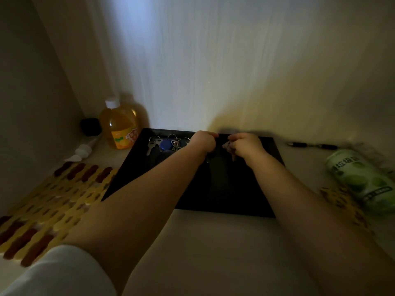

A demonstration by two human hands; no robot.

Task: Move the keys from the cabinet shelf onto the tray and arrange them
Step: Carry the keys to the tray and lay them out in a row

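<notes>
reaching deep over the black tray [275, 165], both hands work above its far half. the tray is flat, dark and smooth, with a low rim. the left hand [203, 142] is curled closed, but what it pinches i cannot tell. the right hand [245, 145] pinches a small bunch of keys [227, 146]. left of the left hand, more keys with rings [164, 144] already lie on the tray. i think it is best to lower the bunch slowly and spread it flat, apart from them.
</notes>
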